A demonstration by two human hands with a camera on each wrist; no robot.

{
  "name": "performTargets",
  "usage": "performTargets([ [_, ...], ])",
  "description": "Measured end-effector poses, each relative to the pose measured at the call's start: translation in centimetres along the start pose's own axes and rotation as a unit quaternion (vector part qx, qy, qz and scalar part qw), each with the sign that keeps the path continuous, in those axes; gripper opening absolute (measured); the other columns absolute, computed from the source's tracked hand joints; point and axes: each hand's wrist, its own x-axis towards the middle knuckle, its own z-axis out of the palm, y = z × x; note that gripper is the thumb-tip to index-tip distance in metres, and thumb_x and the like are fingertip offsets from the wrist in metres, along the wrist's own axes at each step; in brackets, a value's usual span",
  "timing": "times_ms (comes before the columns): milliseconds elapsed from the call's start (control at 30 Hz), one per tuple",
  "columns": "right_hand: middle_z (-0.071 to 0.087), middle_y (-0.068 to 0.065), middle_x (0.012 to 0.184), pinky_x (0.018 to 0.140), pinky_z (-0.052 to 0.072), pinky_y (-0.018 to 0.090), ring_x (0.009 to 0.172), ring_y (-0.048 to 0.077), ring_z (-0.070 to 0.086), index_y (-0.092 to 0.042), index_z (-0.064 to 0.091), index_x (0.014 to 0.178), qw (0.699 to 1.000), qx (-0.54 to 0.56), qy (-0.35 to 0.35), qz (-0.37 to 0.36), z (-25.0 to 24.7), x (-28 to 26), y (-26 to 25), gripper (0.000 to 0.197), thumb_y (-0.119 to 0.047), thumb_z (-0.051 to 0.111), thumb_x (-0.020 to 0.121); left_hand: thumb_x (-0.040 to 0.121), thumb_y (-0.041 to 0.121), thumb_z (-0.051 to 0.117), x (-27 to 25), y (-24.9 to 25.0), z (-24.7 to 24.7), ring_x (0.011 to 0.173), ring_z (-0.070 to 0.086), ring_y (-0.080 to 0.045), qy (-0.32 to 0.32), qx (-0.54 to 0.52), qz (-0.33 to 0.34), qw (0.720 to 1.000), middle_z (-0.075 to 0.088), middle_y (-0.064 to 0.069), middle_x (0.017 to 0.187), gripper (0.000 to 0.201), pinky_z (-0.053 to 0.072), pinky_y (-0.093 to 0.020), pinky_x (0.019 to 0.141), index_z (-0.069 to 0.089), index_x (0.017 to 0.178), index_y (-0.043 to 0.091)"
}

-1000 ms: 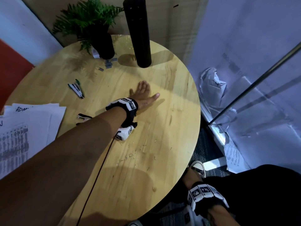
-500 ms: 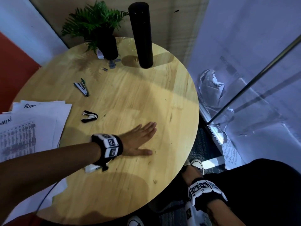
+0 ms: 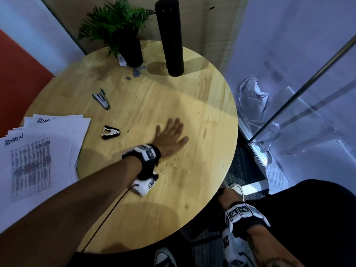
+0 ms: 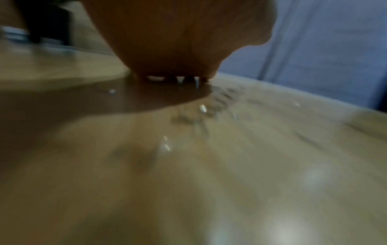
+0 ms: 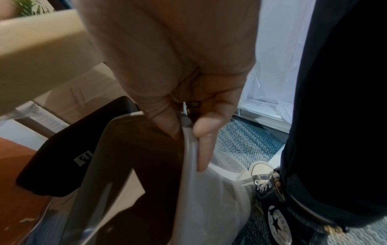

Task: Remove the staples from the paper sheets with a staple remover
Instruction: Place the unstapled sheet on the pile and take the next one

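Head view, stapler (image 3: 101,99), plant (image 3: 117,33), flask (image 3: 169,36)

Your left hand (image 3: 169,134) lay flat on the round wooden table (image 3: 202,116), right of the black claw staple remover (image 3: 111,132). The printed paper sheets (image 3: 38,151) overhung the table's left edge, left of the remover. Beyond the remover sat the green-handled stapler (image 3: 101,101); farther back stood the potted fern (image 3: 123,35), with the tall black cylinder (image 3: 169,37) to its right. Loose bent staples (image 3: 173,164) were scattered just nearer you than the hand. Your right hand (image 5: 188,102) was below the table's near right edge, on the rim of a grey bin (image 5: 188,149).
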Motion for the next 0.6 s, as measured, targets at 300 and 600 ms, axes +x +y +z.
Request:
performTargets([
  [300,0.062,0.018,0.108,0.076,0.040,0.028,0.106,0.030,0.059,-0.007,0.061,0.109,0.999,-0.006,-0.021,-0.027,-1.0,0.4,2.3,0.026,-0.020,0.042,0.096,0.063,0.089,-0.003,-10.2,-7.2,5.6,0.142,-0.020,-0.007,0.107,-0.141,-0.024,0.984,-0.022,0.009,0.153,0.110,-0.008,-0.038,0.115,-0.008,0.148,0.019],
  [600,0.062,0.016,0.096,0.068,0.037,0.025,0.087,0.026,0.059,-0.003,0.061,0.114,0.999,0.013,-0.013,-0.030,-1.9,-0.3,3.0,0.032,-0.017,0.049,0.088,0.097,0.056,0.013,-4.9,-7.1,3.5,0.144,-0.020,-0.016,0.094,-0.145,-0.183,0.968,-0.021,0.002,0.157,0.069,-0.009,-0.055,0.113,-0.008,0.151,0.018],
])
